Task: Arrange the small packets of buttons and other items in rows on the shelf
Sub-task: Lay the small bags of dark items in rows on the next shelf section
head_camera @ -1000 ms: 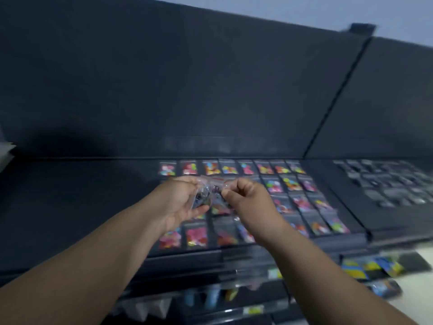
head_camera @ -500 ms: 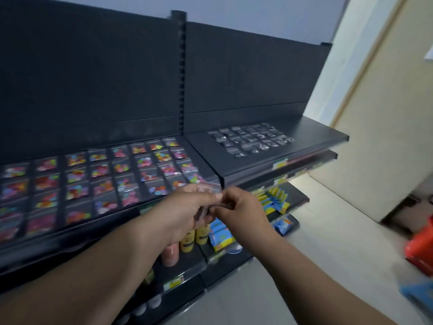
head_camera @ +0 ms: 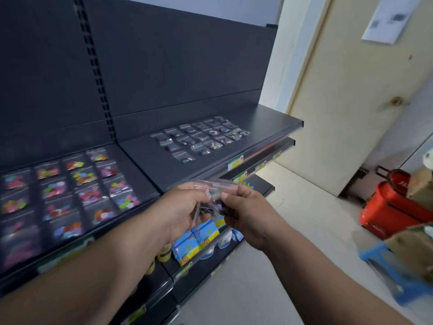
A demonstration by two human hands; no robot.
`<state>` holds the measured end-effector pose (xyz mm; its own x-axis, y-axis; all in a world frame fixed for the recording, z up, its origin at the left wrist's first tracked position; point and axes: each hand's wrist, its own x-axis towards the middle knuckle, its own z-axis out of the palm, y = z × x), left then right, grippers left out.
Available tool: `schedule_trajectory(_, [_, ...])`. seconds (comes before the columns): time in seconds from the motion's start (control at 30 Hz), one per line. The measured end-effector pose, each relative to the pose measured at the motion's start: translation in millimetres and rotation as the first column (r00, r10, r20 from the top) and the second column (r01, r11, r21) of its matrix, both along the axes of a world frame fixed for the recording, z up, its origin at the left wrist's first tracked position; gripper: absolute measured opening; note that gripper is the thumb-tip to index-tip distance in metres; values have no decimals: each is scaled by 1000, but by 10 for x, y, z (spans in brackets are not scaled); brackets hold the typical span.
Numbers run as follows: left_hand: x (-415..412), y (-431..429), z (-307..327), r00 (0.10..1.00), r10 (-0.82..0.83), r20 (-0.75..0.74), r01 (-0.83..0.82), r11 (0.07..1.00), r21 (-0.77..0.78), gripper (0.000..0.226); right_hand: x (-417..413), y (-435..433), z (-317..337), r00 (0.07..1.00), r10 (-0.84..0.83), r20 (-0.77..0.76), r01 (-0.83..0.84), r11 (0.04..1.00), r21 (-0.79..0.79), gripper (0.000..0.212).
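Observation:
My left hand (head_camera: pixel 185 207) grips a bunch of small clear packets (head_camera: pixel 210 195) with dark contents, in front of the shelf's edge. My right hand (head_camera: pixel 243 207) pinches one packet of that bunch from the right side. On the right section of the dark shelf (head_camera: pixel 269 118) lie several clear packets of dark items (head_camera: pixel 201 137) in rows. The left section (head_camera: pixel 143 174) carries rows of packets with coloured buttons (head_camera: pixel 70 191).
Below the shelf, lower shelves hold blue and yellow boxes (head_camera: pixel 199 238) and yellow-lidded jars (head_camera: pixel 164 252). A red basket (head_camera: pixel 393 207) and a blue stool (head_camera: pixel 393 273) stand on the pale floor at right. A cream door (head_camera: pixel 351 102) is behind.
The view has swung right, from the coloured button packets to the right shelf section. Both hands stay together on the bunch of packets, now level with the shelf's front edge.

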<state>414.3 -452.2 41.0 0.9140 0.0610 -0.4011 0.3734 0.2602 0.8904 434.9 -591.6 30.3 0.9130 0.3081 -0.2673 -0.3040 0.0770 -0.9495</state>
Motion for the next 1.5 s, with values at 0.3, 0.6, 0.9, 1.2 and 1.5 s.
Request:
schedule_trajectory(0.3, [1298, -52, 4, 996, -84, 31, 84, 996, -14, 17, 1280, -67, 145, 999, 34, 28, -32, 998, -52, 20])
schedule_trajectory(0.6, [1964, 52, -4, 999, 49, -15, -47, 992, 117, 16, 2156, 72, 48, 998, 49, 51, -41, 990, -137, 8])
schedule_trajectory(0.9, [2194, 168, -120, 956, 293, -29, -283, 940, 191, 16, 2754, 279, -66, 882, 465, -74, -467, 884, -7, 29])
schedule_trajectory(1.2, [2287, -39, -159, 790, 611, -55, -583, 776, 239, 15, 3277, 391, -165, 733, 673, -97, -679, 718, -150, 27])
schedule_trajectory(1.5, [2033, 151, -189, 659, 741, -128, -720, 671, 176, 16, 3291, 580, -295, 693, 720, -28, -700, 663, -264, 22])
